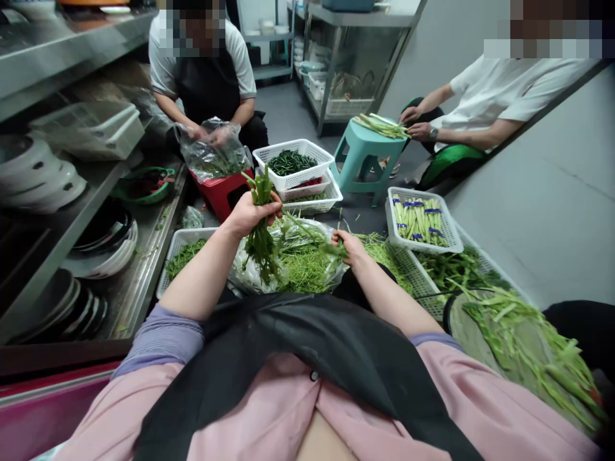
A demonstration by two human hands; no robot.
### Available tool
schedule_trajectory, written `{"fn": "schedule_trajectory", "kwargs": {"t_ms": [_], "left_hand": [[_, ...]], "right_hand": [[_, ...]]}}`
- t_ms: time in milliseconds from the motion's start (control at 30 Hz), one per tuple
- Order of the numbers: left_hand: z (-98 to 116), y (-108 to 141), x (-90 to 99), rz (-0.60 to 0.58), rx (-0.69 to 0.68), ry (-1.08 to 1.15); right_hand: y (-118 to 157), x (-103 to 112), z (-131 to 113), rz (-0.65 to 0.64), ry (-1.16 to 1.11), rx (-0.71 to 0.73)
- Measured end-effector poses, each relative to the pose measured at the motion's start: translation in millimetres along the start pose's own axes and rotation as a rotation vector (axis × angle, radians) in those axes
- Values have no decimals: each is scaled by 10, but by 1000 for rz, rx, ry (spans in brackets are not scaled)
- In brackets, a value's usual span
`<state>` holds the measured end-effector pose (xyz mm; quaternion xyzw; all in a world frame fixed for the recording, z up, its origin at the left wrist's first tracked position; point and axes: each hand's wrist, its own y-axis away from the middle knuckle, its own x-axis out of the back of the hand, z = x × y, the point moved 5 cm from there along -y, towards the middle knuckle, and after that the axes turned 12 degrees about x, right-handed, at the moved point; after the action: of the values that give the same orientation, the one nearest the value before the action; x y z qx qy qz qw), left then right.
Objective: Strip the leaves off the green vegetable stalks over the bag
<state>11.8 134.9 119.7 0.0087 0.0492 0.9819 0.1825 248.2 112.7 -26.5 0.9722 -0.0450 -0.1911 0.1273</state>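
My left hand (pixel 254 211) is closed round a bunch of leafy green stems (pixel 262 246), held upright with the leaves hanging down. My right hand (pixel 350 247), to the right and a little lower, pinches a thin green sprig (pixel 331 248). Beneath and between both hands lies a clear plastic bag (pixel 245 272) spread open, with a heap of cut green stems (pixel 305 262) in it. A white basket of greens (pixel 185 253) stands left of the bag, partly behind my left forearm.
White baskets (pixel 331 160) with green chillies stand ahead. A basket of bundled stalks (pixel 423 221) and a round board (pixel 473 320) with peelings are at right. One person handles a bag over a red stool (pixel 221 195); another works at a teal stool (pixel 369 150). Shelves (pixel 106 186) line the left.
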Motion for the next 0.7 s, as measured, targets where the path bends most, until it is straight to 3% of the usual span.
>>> {"fn": "schedule_trajectory", "kwargs": {"t_ms": [100,233,300,433,567,700], "left_hand": [[-126,-48,-66,-57,97,-13],[-321,-122,-200,-68,166,-88],[-396,-152,-224,-72,199,-87],[-480,-176,-163,-106,257,35],[-501,-203,2,-29,230,279],[-517,-259,76,19,216,367]], "right_hand": [[61,-134,-3,-41,9,3],[266,-663,-67,-397,25,-11],[364,-816,-98,-517,15,-68],[444,-828,-126,-602,-10,-151],[451,-775,-119,-627,-36,-151],[516,-804,-85,-680,-50,-230]]}}
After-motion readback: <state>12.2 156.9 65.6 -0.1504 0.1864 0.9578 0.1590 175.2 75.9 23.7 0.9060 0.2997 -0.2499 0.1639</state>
